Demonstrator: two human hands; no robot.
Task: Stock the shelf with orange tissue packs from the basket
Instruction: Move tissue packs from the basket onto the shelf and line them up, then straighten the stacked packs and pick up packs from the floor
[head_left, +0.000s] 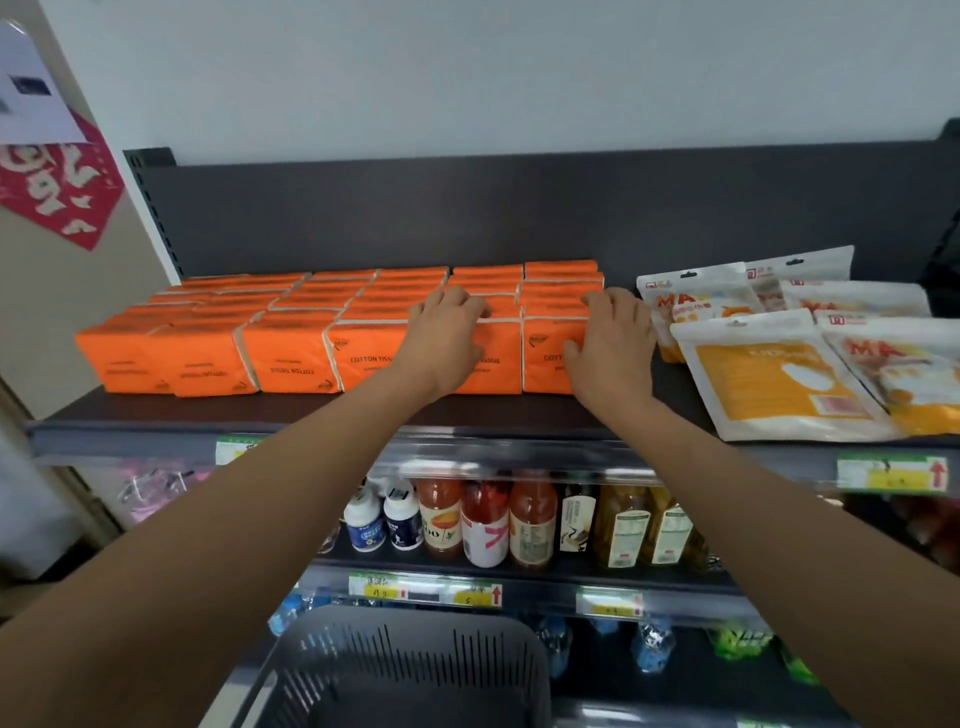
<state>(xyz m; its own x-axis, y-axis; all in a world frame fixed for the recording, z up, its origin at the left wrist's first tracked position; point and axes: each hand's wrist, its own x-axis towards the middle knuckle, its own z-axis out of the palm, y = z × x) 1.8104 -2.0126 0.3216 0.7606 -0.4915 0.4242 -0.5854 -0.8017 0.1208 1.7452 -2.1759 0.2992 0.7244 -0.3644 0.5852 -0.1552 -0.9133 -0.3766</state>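
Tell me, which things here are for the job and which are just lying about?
For the job: orange tissue packs, the top shelf they stand on, the grey basket below, the left hand and right hand on the front packs.
Just lying about: snack bags, drink bottles, price tags, red paper on the wall.

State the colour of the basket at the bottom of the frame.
Dark grey basket with slotted sides, best seen in head view.
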